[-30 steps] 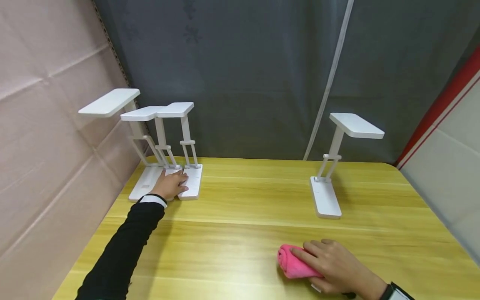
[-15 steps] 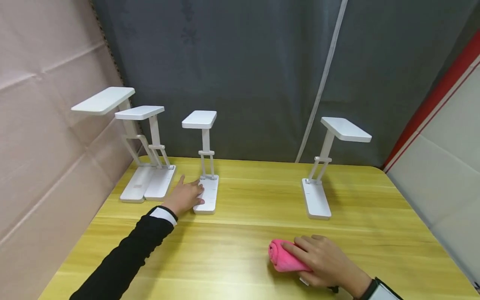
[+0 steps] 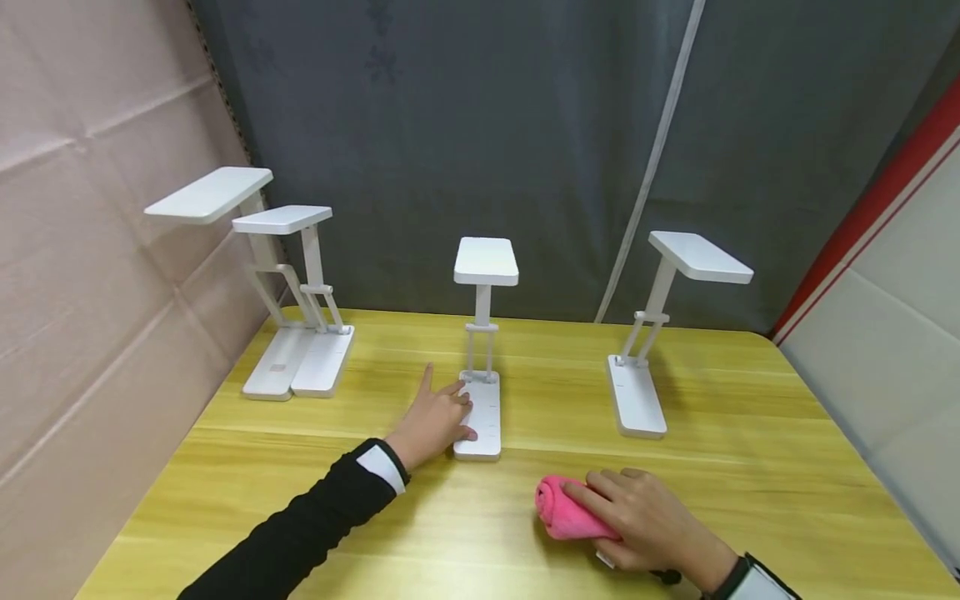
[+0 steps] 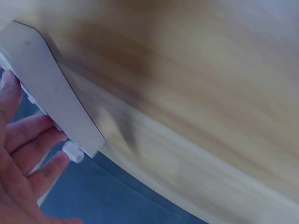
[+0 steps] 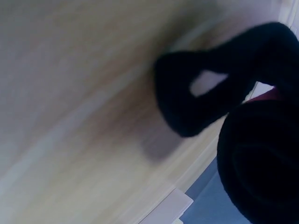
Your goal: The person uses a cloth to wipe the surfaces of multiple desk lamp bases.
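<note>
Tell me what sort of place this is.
Likely a screened-off work area: a table has a dark curtain behind it and creased pale sheeting at the left, with four white stands on top.

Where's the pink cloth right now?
In the head view, the pink cloth is in the right hand, low and right of the middle, nearer the person than the rightmost stand.

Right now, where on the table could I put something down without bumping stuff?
Bare table lies between the middle stand and the right stand, behind the pink cloth in the right grip. There's more right of the right stand. It's crowded back left, where two stands sit side by side, and where the left grip touches the middle stand.
</note>
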`<state>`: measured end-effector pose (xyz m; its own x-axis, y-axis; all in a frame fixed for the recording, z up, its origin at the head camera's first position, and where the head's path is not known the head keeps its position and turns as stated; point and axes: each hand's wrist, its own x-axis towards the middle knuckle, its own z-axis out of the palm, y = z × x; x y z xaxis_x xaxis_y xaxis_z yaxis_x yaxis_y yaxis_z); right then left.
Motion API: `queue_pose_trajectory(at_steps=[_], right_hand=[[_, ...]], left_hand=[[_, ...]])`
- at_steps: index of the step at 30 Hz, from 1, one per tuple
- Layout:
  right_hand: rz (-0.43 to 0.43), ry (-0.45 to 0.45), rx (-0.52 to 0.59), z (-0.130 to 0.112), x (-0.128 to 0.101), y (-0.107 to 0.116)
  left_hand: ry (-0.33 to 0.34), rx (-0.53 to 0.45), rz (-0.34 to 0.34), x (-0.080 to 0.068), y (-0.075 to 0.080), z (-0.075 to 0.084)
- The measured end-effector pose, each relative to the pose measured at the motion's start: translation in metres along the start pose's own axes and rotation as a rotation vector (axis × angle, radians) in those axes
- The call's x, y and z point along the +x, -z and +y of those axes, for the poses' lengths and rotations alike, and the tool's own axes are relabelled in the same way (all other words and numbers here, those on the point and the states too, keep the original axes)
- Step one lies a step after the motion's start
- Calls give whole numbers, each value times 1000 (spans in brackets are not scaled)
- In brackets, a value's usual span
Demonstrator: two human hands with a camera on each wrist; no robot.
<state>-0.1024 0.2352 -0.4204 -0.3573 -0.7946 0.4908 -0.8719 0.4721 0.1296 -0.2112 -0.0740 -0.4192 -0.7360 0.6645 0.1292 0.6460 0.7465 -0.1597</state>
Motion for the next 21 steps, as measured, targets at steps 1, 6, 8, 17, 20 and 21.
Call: queue_pose_trajectory(at_steps=[1,6,8,17,20,21], right_hand=[[-3,-3,3,0,0,0],[-37,-12,-4,5,5,-1],[-55,-25,-13,10,12,-1],[-231,-256,-107,45,78,-10],[-270,-315,-111,56,97,-21],[-281,-335,-111,59,101,-26]], left_hand=[[-8,19,5,1,0,5],[-37,96,31,5,2,23],[-40,122,32,4,3,25],[108,-252,36,6,-2,3],[98,-466,-90,11,-5,-4],[80,-508,-142,13,-6,-5]])
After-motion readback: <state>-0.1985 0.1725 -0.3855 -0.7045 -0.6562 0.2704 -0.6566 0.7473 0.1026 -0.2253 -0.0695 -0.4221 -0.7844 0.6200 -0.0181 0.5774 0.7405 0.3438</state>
